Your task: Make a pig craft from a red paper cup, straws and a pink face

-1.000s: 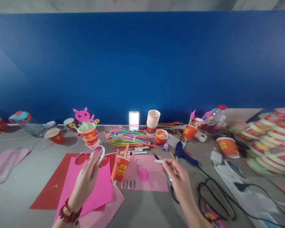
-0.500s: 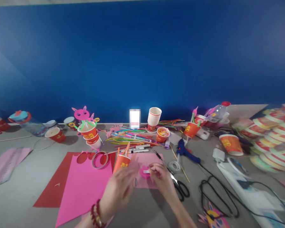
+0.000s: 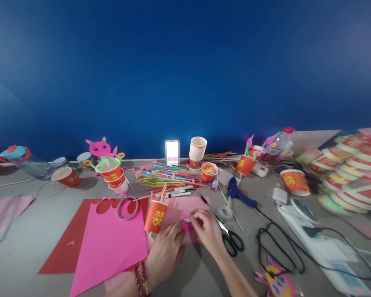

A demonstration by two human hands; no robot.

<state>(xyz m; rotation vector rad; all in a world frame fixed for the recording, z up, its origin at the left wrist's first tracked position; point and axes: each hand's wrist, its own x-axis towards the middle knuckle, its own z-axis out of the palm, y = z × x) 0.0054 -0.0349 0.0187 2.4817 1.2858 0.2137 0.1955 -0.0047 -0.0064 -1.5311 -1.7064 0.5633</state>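
Observation:
A bright pink paper cutout (image 3: pixel 185 215) with a small white strip (image 3: pixel 187 220) on it lies on a light pink sheet (image 3: pixel 174 205). My right hand (image 3: pixel 209 233) is closed in a pinch at the right end of the strip. My left hand (image 3: pixel 167 250) lies low with its fingers stretched out, their tips by the cutout's left edge; it holds nothing visible. Just beyond it stands an orange paper cup (image 3: pixel 156 216) with orange straws in it. Scissors (image 3: pixel 231 241) with black handles lie right of my right hand.
Pink card (image 3: pixel 111 243) overlaps red card (image 3: pixel 60 251) at left, with a tape ring (image 3: pixel 127 208) on top. A blue glue gun (image 3: pixel 239 194), a cable (image 3: pixel 259 243) and a power strip (image 3: pixel 321 255) lie right. Stacked paper cups (image 3: pixel 198 149) and pipe cleaners (image 3: pixel 170 177) line the back.
My left hand has come down and right, from above the pink card to the cutout's edge. The orange cup beyond it shows more fully. My right hand stays at the strip.

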